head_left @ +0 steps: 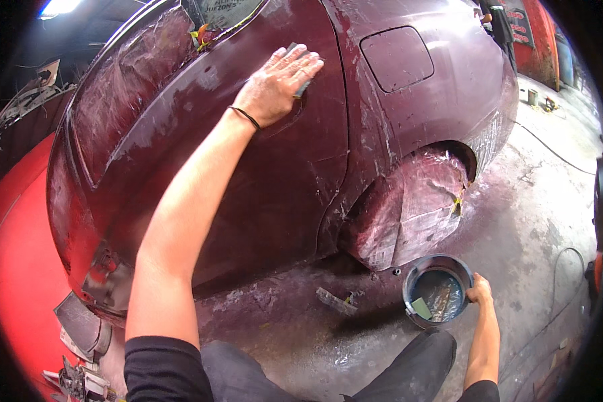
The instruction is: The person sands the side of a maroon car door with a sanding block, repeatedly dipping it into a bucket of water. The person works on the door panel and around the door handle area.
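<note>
My left hand (275, 87) presses against the dark maroon car door (268, 174), holding a thin grey-green sanding pad (302, 88) whose edges peek out beside the palm and fingertips. Most of that pad is hidden under the hand. Low on the right, my right hand (480, 289) grips the rim of a dark bucket (411, 280). Murky water (443, 295) fills its lower part, and a green rectangular piece (421, 308) lies at the inner side. Whitish smears and water streaks mark the car's paint around the door seam.
Plastic and paper masking (409, 214) wraps the wheel, and film covers the windows (134, 80). A scrap strip (336, 301) lies on the stained floor near the bucket. A red panel (20, 254) stands at left. A hose or cable (555, 275) curves over the floor at right.
</note>
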The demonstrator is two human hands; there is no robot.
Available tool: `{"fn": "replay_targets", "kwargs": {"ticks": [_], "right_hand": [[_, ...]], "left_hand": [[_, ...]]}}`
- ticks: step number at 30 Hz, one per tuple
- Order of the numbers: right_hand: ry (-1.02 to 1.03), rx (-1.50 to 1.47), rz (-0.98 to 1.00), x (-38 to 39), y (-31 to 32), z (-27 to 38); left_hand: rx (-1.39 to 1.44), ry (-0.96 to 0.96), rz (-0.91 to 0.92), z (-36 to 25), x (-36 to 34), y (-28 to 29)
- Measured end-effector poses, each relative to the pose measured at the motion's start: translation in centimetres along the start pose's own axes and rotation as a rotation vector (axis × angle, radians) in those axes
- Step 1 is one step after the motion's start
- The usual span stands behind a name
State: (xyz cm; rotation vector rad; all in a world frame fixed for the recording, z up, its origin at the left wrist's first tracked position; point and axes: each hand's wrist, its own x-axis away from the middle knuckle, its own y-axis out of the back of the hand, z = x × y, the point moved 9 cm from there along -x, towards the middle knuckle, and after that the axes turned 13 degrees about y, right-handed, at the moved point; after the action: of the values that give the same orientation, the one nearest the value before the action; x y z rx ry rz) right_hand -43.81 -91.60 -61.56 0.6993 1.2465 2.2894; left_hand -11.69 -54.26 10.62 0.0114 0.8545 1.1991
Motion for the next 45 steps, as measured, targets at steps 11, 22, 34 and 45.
{"fn": "replay_targets", "kwargs": {"ticks": [11, 22, 34, 45], "right_hand": [[0.0, -0.002, -0.13, 2.7, 0.4, -1.1], [0.28, -0.038, -0.65, 2.2, -1.0, 2.5], [0.274, -0.003, -0.683, 2.8, -0.8, 1.8], [0.367, 0.073, -0.806, 2.9, -1.2, 1.5]], "left_hand": [[-0.336, -0.066, 0.301, 5.9, 6.3, -0.8], [-0.466, -0.142, 0.305, 4.6, 0.8, -3.5], [-0.521, 0.103, 0.247, -3.3, -2.8, -7.7], [-0.304, 0.292, 0.043, -1.4, -2.7, -8.6]]}}
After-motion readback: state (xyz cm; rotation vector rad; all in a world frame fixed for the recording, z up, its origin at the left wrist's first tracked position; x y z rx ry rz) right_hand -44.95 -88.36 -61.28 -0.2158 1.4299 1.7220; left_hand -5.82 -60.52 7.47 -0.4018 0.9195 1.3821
